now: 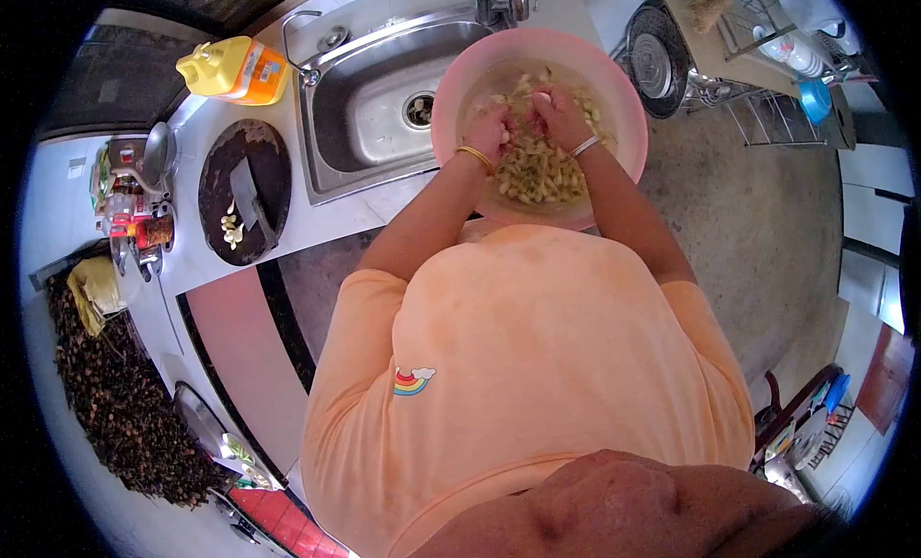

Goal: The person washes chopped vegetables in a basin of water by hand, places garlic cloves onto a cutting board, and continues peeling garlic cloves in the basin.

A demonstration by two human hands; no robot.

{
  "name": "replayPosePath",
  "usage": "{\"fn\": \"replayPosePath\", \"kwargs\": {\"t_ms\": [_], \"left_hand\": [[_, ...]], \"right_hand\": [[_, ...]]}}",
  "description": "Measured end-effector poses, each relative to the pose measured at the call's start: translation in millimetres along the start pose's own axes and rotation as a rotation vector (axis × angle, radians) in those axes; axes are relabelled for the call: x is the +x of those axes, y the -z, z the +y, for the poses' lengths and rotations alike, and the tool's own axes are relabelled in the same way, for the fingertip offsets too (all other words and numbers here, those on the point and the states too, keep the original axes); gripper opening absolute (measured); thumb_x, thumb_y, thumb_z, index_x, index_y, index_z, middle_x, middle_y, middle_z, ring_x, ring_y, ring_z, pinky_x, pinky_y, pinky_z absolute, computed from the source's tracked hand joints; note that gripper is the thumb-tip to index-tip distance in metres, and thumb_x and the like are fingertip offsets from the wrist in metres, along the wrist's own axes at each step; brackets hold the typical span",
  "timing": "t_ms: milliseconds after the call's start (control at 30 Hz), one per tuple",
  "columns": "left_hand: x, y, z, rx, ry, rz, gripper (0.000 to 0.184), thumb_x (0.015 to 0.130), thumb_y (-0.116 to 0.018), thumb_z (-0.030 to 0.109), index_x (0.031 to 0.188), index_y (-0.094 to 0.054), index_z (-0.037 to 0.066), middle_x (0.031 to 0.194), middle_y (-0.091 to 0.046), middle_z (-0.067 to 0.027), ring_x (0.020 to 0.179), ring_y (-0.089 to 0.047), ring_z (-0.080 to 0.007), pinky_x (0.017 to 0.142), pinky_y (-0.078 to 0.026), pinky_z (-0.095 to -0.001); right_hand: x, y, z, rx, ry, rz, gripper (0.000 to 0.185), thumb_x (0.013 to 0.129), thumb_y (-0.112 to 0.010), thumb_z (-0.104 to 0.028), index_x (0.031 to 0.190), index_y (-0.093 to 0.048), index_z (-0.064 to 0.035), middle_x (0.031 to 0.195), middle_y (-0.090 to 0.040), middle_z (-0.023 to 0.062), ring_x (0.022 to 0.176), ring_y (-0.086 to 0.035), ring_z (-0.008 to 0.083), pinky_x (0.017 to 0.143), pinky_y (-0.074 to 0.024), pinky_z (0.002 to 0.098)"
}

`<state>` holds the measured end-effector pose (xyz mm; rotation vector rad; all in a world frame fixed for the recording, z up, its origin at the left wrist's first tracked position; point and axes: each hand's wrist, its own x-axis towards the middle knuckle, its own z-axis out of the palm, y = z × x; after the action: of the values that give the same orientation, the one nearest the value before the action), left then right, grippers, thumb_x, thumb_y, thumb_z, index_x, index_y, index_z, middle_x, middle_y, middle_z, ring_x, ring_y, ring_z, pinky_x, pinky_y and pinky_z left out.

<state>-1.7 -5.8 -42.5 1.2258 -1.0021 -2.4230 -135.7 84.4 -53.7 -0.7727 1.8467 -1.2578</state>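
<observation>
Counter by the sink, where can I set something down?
Bare counter shows between sink, chopping board and front edge, and in a strip between board and bottles. The sink's board side looks open. Crowded: the board, with its cleaver, and the bottle corner.

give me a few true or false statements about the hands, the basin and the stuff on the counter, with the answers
1. The left hand and the right hand are both in the pink basin. True.
2. The cleaver lies in the sink. False: it lies on the round dark board.
3. A few pale pieces lie on the board beside the cleaver. True.
4. The yellow jug is inside the basin. False: it is on the counter, on the board's side of the sink.
5. Both wrists are bare. False: each has a band around it.
6. The basin holds many pale pieces. True.
</observation>
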Motion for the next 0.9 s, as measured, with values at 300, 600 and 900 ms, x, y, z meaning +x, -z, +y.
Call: {"fn": "replayPosePath", "kwargs": {"t_ms": [300,600,900], "left_hand": [[-5,-5,3,0.179,-0.114,-0.173,0.016,0.088,-0.054,0.029,0.085,-0.052,0.014,0.068,-0.048,0.0027,0.053,-0.042,-0.0070,0.043,-0.031,-0.0204],[-10,-3,18,-0.193,-0.037,-0.045,0.014,0.085,-0.054,0.023,0.080,-0.052,0.010,0.066,-0.051,-0.0012,0.051,-0.044,-0.0106,0.042,-0.035,-0.0219],[-7,14,22,-0.691,0.018,-0.418,0.019,0.079,-0.050,0.014,0.092,-0.057,0.003,0.095,-0.061,-0.0152,0.078,-0.058,-0.0258,0.057,-0.048,-0.0294]], "right_hand": [[-17,-10,-11,-0.168,0.398,0.031,0.037,0.094,-0.041,-0.032,0.101,-0.059,-0.0010,0.095,-0.063,0.0106,0.088,-0.058,0.0220,0.082,-0.0448,0.0333],[1,-5,5,0.289,0.144,0.236,0.030,0.092,-0.043,-0.021,0.115,-0.049,-0.0015,0.074,-0.058,0.0036,0.056,-0.049,0.0069,0.049,-0.0414,0.0222],[-7,-18,10,-0.523,0.380,0.125,0.027,0.080,-0.054,-0.014,0.105,-0.054,-0.0033,0.099,-0.059,0.0182,0.094,-0.056,0.0330,0.085,-0.0439,0.0399]]}}
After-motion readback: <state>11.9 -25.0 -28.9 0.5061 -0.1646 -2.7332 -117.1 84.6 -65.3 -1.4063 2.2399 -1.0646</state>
